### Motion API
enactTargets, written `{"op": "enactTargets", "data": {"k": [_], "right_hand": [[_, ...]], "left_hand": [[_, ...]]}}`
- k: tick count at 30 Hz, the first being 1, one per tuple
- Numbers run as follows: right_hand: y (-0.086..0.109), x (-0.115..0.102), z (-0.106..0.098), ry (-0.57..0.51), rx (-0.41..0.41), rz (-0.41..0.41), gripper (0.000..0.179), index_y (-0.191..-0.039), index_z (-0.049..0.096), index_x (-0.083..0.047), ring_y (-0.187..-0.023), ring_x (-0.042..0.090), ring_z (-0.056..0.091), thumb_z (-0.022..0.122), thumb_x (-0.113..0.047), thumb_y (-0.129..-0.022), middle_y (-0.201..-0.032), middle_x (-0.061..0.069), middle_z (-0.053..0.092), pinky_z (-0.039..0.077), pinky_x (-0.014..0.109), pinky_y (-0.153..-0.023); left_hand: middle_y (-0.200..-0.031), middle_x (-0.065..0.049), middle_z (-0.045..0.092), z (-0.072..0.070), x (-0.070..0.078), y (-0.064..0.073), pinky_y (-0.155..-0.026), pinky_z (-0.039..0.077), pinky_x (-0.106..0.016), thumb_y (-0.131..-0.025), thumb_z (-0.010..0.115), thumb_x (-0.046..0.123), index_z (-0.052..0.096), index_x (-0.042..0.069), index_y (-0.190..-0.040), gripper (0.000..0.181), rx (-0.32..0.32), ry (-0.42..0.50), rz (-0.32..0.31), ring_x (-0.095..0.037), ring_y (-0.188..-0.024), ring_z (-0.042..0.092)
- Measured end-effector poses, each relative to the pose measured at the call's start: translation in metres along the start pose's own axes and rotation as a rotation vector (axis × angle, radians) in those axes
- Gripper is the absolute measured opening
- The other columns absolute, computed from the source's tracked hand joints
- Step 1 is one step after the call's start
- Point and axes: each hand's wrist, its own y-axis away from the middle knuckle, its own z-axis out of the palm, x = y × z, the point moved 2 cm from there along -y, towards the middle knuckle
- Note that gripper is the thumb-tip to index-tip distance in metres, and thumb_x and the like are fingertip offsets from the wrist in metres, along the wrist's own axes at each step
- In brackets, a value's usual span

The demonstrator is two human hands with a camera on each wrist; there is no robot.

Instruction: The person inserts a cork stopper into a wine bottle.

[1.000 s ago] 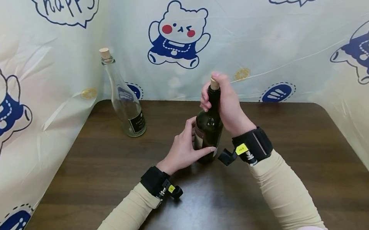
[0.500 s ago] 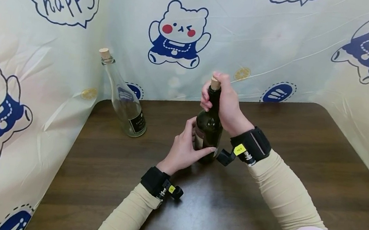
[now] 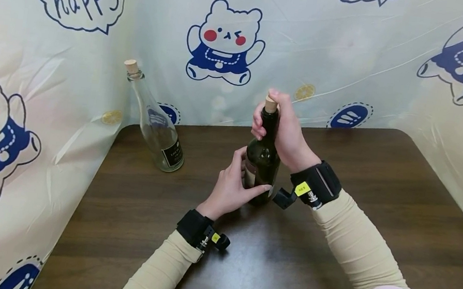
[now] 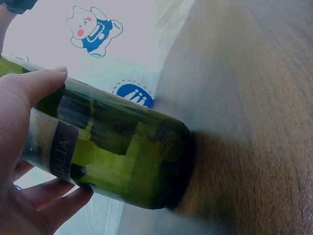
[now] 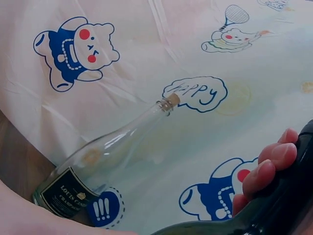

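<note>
A dark green wine bottle stands upright on the wooden table, a cork in its mouth. My left hand grips the lower body, thumb in front and fingers around the far side; the left wrist view shows the bottle's base on the wood and part of a label. Around the neck curl the fingers of my right hand, and its thumb lies at the top of the cork. In the right wrist view, those fingertips show beside the dark neck, with the cork out of frame.
A clear glass bottle with a cork and a black label stands at the table's back left. Behind the brown table hangs a pale curtain printed with cartoon bears. A black camera band sits on each wrist.
Slightly more of the cork shows above the green bottle's rim, and my right thumb and the cork top sit a touch higher. My left hand keeps its hold; the clear bottle stays put.
</note>
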Motion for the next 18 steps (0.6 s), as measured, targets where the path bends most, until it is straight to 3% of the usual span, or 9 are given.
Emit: {"op": "enactTargets", "data": {"k": [5,9,14,18], "right_hand": [[0.002,0.000,-0.006,0.083,0.010,0.022,0.061,-0.080,0.061,-0.006,-0.068,0.024,0.055,0.028,-0.052,-0.105,-0.064,0.003,0.059,0.045,0.039,-0.077],[0.007,-0.001,-0.014,0.205,0.043,0.017,0.065,-0.110,0.066,-0.004,-0.100,0.029,0.068,0.031,-0.059,-0.103,-0.094,0.009,0.076,0.043,0.051,-0.101],[0.024,0.015,-0.037,0.381,-0.021,0.037,0.054,-0.139,0.056,-0.003,-0.130,0.029,0.056,0.045,-0.043,-0.104,-0.135,0.018,0.065,0.035,0.056,-0.113],[0.045,0.038,-0.057,0.549,-0.079,0.140,0.056,-0.147,0.048,-0.007,-0.134,0.030,0.050,0.062,-0.032,-0.099,-0.142,0.016,0.057,0.036,0.057,-0.112]], "left_hand": [[-0.123,-0.003,0.065,0.000,0.001,0.000,-0.086,0.055,-0.043,-0.083,0.077,0.051,0.023,0.022,-0.156,0.095,-0.009,0.014,0.002,-0.015,-0.107,0.064],[-0.125,-0.003,0.065,0.001,0.001,0.000,-0.086,0.055,-0.043,-0.083,0.078,0.051,0.023,0.022,-0.156,0.096,-0.016,0.035,-0.007,-0.015,-0.108,0.064],[-0.121,-0.002,0.065,0.002,0.000,0.001,-0.082,0.055,-0.042,-0.083,0.079,0.048,0.024,0.022,-0.156,0.095,-0.010,0.036,0.005,-0.015,-0.105,0.064],[-0.118,-0.002,0.065,0.000,-0.001,0.000,-0.077,0.054,-0.040,-0.083,0.079,0.048,0.025,0.022,-0.155,0.094,0.004,0.020,0.026,-0.015,-0.099,0.063]]}}
